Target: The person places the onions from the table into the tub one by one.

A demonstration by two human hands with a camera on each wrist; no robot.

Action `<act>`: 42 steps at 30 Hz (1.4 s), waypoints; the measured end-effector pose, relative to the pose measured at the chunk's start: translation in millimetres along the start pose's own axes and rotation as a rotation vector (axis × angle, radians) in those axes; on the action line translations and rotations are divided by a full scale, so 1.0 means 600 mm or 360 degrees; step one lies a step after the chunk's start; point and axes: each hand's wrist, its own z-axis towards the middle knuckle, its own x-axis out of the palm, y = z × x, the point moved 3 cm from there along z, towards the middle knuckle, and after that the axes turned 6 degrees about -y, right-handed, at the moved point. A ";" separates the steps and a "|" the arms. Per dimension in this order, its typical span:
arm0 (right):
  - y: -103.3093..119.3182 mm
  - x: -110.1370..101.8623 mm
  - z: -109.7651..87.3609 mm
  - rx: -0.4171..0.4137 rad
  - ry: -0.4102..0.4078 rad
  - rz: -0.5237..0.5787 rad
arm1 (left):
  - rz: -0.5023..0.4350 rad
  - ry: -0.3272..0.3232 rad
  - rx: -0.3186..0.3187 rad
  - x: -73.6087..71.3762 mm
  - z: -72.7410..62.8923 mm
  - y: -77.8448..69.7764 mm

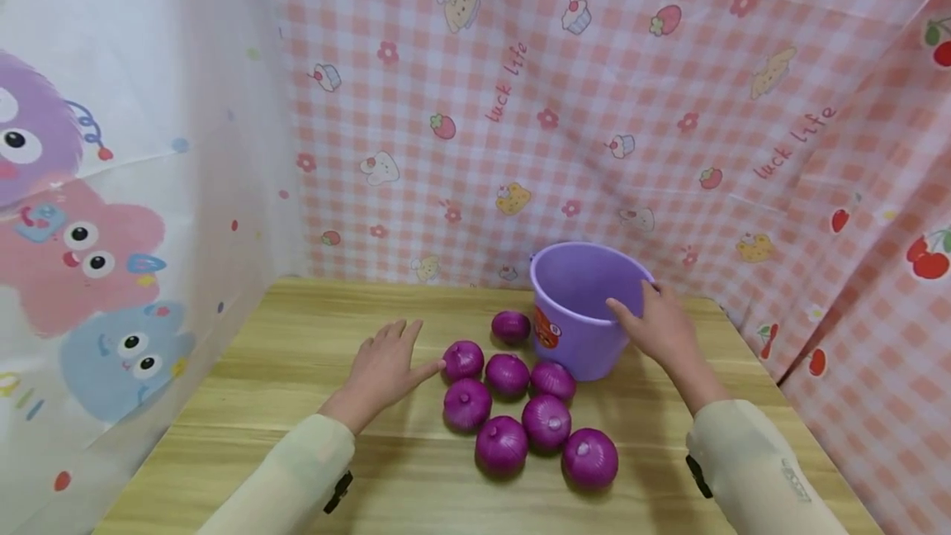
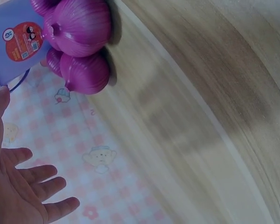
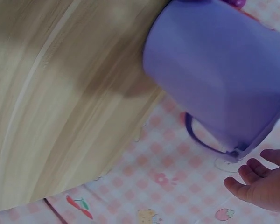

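On the wood-grain table, head view: we have eight purple onions in a loose cluster, with a purple bucket standing mouth-up behind them, to the right. One onion sits just left of the bucket, another close by its front base. Our left hand has fingers straight and spread, thumb tip right by the upper-left onion; contact we can't tell. Our right hand is at the bucket's right rim, thumb away from the fingers; from this angle we can't tell whether it touches. Pink checked cloth hangs behind.

Left wrist view: we see fingers and thumb apart, gripping nothing, with onions and the bucket's red-orange label beyond.

Right wrist view: fingers look relaxed, not clamped on anything, just beside the bucket's rim. Handle loops out near the cloth.
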 end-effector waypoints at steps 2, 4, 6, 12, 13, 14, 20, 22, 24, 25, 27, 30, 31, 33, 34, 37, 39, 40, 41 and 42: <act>-0.005 0.000 0.002 0.0016 0.0006 0.0020 | -0.0023 0.0008 -0.0013 0.002 0.002 0.002; -0.011 0.000 0.003 0.0029 -0.0001 0.0038 | -0.0047 0.0018 -0.0028 0.005 0.003 0.005; -0.017 0.002 0.004 0.0049 -0.0003 0.0074 | -0.0071 0.0033 -0.0045 0.009 0.005 0.007; -0.034 0.010 0.008 0.0125 0.0049 0.0163 | -0.0146 0.0084 -0.0094 0.019 0.012 0.014; -0.036 0.010 0.008 0.0134 0.0061 0.0173 | -0.0167 0.0093 -0.0101 0.020 0.013 0.013; -0.038 0.011 0.008 0.0141 0.0074 0.0182 | -0.0189 0.0103 -0.0109 0.022 0.014 0.013; -0.042 0.012 0.009 0.0149 0.0119 0.0255 | -0.0288 0.0117 -0.0148 0.029 0.015 0.015; -0.042 0.011 0.009 0.0143 0.0123 0.0282 | -0.0300 0.0112 -0.0150 0.032 0.014 0.017; -0.043 0.011 0.010 0.0127 0.0122 0.0323 | -0.0312 0.0116 -0.0158 0.033 0.012 0.018; -0.044 0.011 0.010 0.0117 0.0120 0.0353 | -0.0321 0.0117 -0.0161 0.034 0.011 0.018; -0.046 0.011 0.012 0.0084 0.0117 0.0428 | -0.0336 0.0122 -0.0163 0.036 0.010 0.019; -0.051 0.012 0.013 0.0071 0.0131 0.0559 | -0.0356 0.0134 -0.0171 0.039 0.010 0.020; -0.053 0.013 0.013 0.0089 0.0149 0.0594 | -0.0358 0.0136 -0.0170 0.040 0.010 0.020; -0.057 0.013 0.012 0.0170 0.0205 0.0655 | -0.0359 0.0139 -0.0170 0.042 0.010 0.021; -0.059 0.013 0.011 0.0220 0.0238 0.0695 | -0.0363 0.0141 -0.0170 0.043 0.009 0.021; -0.064 0.016 0.009 0.0357 0.0324 0.0802 | -0.0393 0.0151 -0.0184 0.044 0.008 0.022; -0.066 0.018 0.008 0.0406 0.0345 0.0861 | -0.0411 0.0155 -0.0185 0.047 0.007 0.022; -0.067 0.019 0.007 0.0411 0.0345 0.0884 | -0.0422 0.0161 -0.0189 0.048 0.006 0.023; -0.067 0.020 0.006 0.0414 0.0342 0.0907 | -0.0429 0.0170 -0.0194 0.050 0.006 0.023; -0.066 0.020 0.005 0.0410 0.0332 0.0925 | -0.0434 0.0178 -0.0198 0.052 0.005 0.024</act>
